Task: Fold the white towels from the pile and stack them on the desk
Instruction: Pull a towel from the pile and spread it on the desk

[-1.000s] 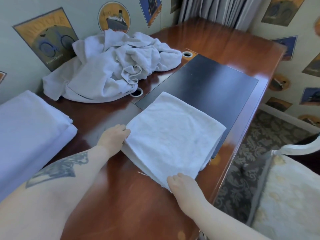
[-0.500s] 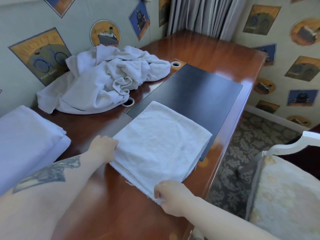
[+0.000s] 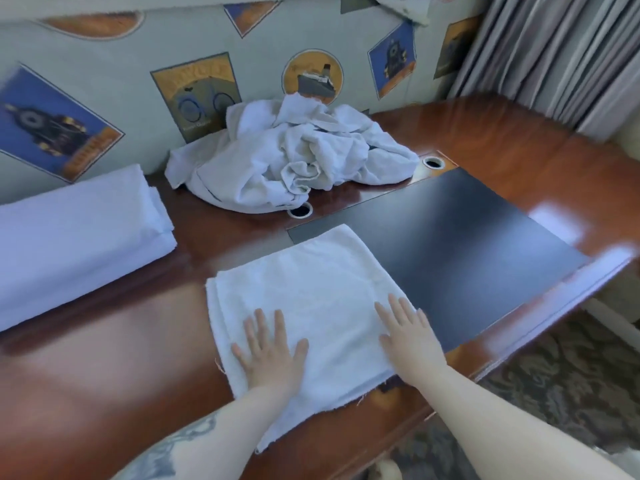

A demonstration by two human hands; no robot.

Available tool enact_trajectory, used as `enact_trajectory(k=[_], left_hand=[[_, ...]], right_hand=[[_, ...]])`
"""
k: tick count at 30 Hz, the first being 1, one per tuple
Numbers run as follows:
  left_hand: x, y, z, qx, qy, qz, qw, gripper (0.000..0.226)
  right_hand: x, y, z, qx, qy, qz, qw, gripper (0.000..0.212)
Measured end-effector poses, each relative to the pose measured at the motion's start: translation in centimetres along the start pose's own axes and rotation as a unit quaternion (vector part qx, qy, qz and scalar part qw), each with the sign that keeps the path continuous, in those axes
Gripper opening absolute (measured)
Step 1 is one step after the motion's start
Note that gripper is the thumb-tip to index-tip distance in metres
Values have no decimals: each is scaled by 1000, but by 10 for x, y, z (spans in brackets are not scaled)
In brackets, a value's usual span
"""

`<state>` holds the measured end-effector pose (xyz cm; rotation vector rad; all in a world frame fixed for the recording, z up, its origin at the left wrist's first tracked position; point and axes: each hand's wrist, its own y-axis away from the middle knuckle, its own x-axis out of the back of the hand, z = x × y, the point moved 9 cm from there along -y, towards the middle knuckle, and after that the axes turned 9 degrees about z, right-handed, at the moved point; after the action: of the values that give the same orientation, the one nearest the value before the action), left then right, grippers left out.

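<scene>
A folded white towel (image 3: pixel 311 299) lies flat on the wooden desk (image 3: pixel 114 358), partly over a black desk pad (image 3: pixel 457 254). My left hand (image 3: pixel 270 355) presses flat on the towel's near left part, fingers spread. My right hand (image 3: pixel 408 334) lies flat on its right edge, fingers straight. A crumpled pile of white towels (image 3: pixel 294 168) sits at the back against the wall. A stack of folded white towels (image 3: pixel 69 237) rests at the left end of the desk.
Two round cable holes (image 3: pixel 300 211) (image 3: pixel 433 162) sit along the back of the black pad. Grey curtains (image 3: pixel 554 53) hang at the back right. Patterned carpet (image 3: pixel 571 382) lies beyond the desk's right edge.
Both hands let go of the towel's edges and now lie flat on top of it. The towel lies closer to the desk's front edge. The view has swung left.
</scene>
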<state>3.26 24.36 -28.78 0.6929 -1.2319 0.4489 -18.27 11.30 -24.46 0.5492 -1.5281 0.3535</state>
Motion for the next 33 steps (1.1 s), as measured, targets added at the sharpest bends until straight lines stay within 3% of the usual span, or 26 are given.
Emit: enact_trajectory(k=[4,12,16,21,24,26,29,33], left_hand=[[1,1,-3,27,-15,57,998,75],[20,15,-18,121,-27,96,988,76],[55,-26,-8,116,31,158,980,65],[55,-88,4,28,3,84,996,71],[40,-108,1,36,18,65,997,74],[35,-114,-14,63,7,79,995,73],[43,-114,-56,117,-17,126,985,68],[52,-93,-101,150,9,131,980,63]], right_hand=[[-26,1,17,57,-54,-33,996,61],[-15,-5,16,37,-68,2,997,69],[20,-53,-18,62,-88,47,993,56],[23,-133,-78,144,-69,-3,987,59],[5,-170,-110,176,-34,-40,983,59],[-13,-188,-103,149,-16,-61,987,64],[-20,-207,-59,82,-4,-29,996,70],[-11,-191,-1,-10,-64,-3,998,68]])
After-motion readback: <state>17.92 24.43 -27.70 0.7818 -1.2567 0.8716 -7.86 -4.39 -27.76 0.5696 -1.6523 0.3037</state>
